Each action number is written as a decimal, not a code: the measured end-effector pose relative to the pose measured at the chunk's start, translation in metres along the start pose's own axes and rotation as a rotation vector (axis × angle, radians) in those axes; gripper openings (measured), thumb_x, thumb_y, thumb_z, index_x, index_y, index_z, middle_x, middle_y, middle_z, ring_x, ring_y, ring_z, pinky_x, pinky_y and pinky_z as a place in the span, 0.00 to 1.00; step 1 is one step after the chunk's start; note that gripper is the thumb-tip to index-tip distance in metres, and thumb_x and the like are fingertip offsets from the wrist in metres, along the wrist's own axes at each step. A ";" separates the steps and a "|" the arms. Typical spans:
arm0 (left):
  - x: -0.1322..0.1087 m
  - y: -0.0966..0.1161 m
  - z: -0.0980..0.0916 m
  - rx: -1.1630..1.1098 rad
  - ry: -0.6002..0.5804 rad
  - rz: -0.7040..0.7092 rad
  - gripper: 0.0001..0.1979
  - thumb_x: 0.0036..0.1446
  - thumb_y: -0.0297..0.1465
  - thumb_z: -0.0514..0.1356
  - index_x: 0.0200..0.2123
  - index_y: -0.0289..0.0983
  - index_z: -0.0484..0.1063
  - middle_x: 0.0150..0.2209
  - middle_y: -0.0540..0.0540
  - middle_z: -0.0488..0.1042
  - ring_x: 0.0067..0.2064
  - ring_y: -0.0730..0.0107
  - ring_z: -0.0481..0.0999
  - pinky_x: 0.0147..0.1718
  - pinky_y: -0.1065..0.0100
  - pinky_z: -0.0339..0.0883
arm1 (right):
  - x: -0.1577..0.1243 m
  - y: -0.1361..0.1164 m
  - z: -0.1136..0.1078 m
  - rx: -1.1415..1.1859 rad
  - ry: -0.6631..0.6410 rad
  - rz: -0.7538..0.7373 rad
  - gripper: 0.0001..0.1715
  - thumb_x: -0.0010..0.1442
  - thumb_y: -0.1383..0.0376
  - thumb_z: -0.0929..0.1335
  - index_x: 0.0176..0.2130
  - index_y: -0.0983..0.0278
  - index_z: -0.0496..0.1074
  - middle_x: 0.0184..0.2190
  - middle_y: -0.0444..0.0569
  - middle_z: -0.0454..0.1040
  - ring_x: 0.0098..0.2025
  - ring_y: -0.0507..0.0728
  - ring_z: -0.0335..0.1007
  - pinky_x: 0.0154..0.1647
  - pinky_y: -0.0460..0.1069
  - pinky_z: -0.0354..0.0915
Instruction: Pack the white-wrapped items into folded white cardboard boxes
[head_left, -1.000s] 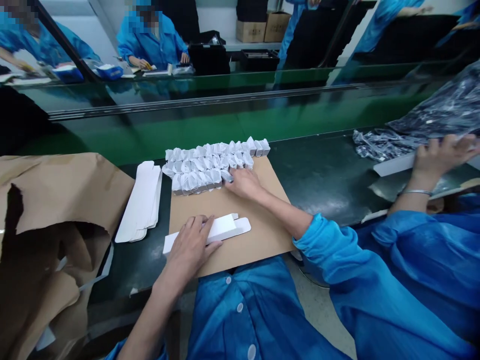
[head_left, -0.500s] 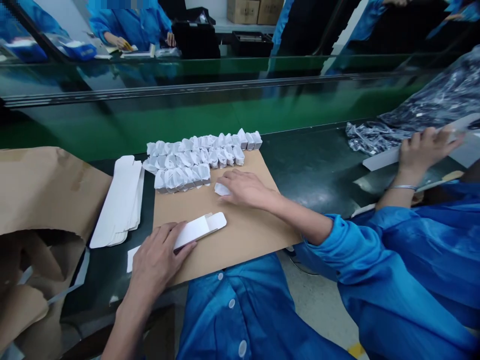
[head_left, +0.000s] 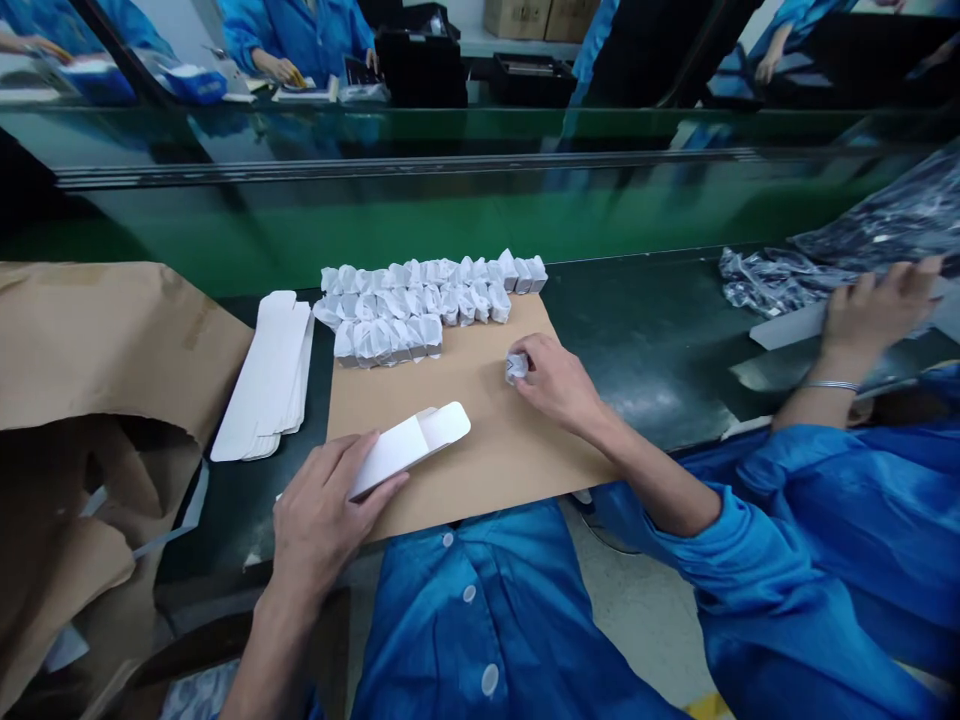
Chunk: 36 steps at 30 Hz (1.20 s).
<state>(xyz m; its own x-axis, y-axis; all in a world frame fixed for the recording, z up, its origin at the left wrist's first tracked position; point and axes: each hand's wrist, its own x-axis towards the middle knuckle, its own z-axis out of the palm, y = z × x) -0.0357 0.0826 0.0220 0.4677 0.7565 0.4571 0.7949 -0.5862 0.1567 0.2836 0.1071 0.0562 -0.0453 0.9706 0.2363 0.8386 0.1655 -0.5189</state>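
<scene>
My left hand [head_left: 324, 505] is closed around a long white carton [head_left: 401, 452], whose end flap stands open toward the upper right. In my right hand [head_left: 556, 380] a small paper-wrapped piece [head_left: 516, 368] is pinched between thumb and fingers, just above the cardboard sheet [head_left: 442, 490]. What the white paper covers is hidden. Rows of similar paper-wrapped pieces [head_left: 390, 340] stand along the far side of the sheet. Left of the sheet lies a stack of flat white cartons [head_left: 262, 375].
A large brown cardboard box [head_left: 112, 340] stands open at the left. To the right, a co-worker's hand [head_left: 874, 315] handles a white carton near a heap of clear plastic bags [head_left: 787, 280]. A green barrier [head_left: 450, 225] runs behind the bench, with other people beyond.
My right hand has moved to the right, away from the rows, carrying the wrapped piece. My left hand keeps hold of the carton. The view has shifted slightly.
</scene>
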 end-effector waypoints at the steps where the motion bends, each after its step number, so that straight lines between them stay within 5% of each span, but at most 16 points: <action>1: 0.001 0.002 0.001 -0.001 0.004 0.004 0.24 0.59 0.45 0.61 0.54 0.39 0.68 0.46 0.41 0.77 0.46 0.56 0.77 0.43 0.62 0.70 | -0.006 -0.005 -0.003 0.076 0.044 0.018 0.20 0.55 0.71 0.66 0.49 0.65 0.71 0.46 0.54 0.73 0.47 0.60 0.71 0.49 0.56 0.70; 5: 0.003 0.011 0.000 -0.007 0.028 0.023 0.23 0.59 0.44 0.62 0.54 0.39 0.68 0.45 0.41 0.77 0.45 0.57 0.77 0.42 0.62 0.69 | -0.028 -0.043 -0.010 0.552 0.175 -0.015 0.26 0.57 0.69 0.69 0.55 0.61 0.67 0.52 0.52 0.69 0.49 0.56 0.72 0.49 0.52 0.72; 7: 0.003 0.015 -0.004 -0.005 0.066 0.010 0.24 0.58 0.43 0.62 0.54 0.38 0.68 0.45 0.40 0.77 0.44 0.57 0.76 0.41 0.63 0.69 | -0.037 -0.058 -0.005 0.596 0.155 -0.072 0.23 0.56 0.69 0.70 0.53 0.61 0.70 0.50 0.52 0.71 0.50 0.57 0.72 0.50 0.52 0.71; 11: 0.000 0.019 -0.014 0.061 0.141 0.020 0.23 0.58 0.39 0.63 0.54 0.38 0.68 0.43 0.40 0.77 0.42 0.57 0.76 0.39 0.63 0.68 | -0.043 -0.060 0.005 0.455 0.013 -0.258 0.22 0.56 0.71 0.71 0.51 0.63 0.72 0.47 0.53 0.76 0.50 0.58 0.71 0.51 0.55 0.70; 15: 0.000 0.019 -0.017 0.109 0.102 0.187 0.21 0.59 0.35 0.62 0.55 0.38 0.68 0.42 0.40 0.77 0.40 0.57 0.76 0.37 0.62 0.65 | -0.035 -0.047 -0.001 0.320 -0.159 -0.527 0.20 0.61 0.71 0.68 0.53 0.66 0.71 0.48 0.54 0.77 0.48 0.58 0.71 0.50 0.54 0.71; 18: 0.003 0.021 -0.015 0.131 0.116 0.212 0.21 0.58 0.34 0.62 0.55 0.35 0.68 0.42 0.39 0.77 0.40 0.57 0.75 0.36 0.62 0.64 | -0.033 -0.051 -0.003 0.048 -0.125 -0.618 0.19 0.66 0.72 0.63 0.55 0.70 0.69 0.51 0.60 0.75 0.50 0.61 0.70 0.51 0.58 0.69; 22: 0.006 0.024 -0.014 0.149 0.172 0.152 0.21 0.57 0.33 0.63 0.53 0.32 0.69 0.41 0.37 0.77 0.39 0.56 0.73 0.35 0.61 0.63 | -0.039 -0.061 0.003 -0.082 -0.137 -0.538 0.23 0.67 0.74 0.59 0.59 0.73 0.67 0.47 0.63 0.74 0.49 0.63 0.70 0.48 0.59 0.70; 30: 0.002 0.025 -0.008 0.030 0.175 0.188 0.19 0.56 0.31 0.65 0.49 0.30 0.70 0.39 0.38 0.77 0.39 0.58 0.73 0.37 0.63 0.65 | -0.026 -0.066 -0.006 0.705 -0.339 0.012 0.23 0.60 0.72 0.68 0.55 0.64 0.72 0.40 0.48 0.78 0.41 0.52 0.75 0.45 0.48 0.73; 36: 0.007 0.023 -0.005 0.126 0.232 0.200 0.20 0.55 0.32 0.66 0.49 0.30 0.71 0.38 0.38 0.77 0.37 0.57 0.72 0.33 0.63 0.61 | -0.025 -0.068 -0.001 0.977 -0.492 0.106 0.32 0.57 0.70 0.71 0.60 0.65 0.65 0.52 0.55 0.74 0.53 0.55 0.72 0.58 0.54 0.68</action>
<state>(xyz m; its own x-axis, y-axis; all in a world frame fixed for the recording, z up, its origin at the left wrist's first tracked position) -0.0161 0.0727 0.0329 0.5302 0.5355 0.6574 0.7448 -0.6647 -0.0592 0.2285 0.0717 0.0864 -0.3919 0.9157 -0.0891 0.0698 -0.0670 -0.9953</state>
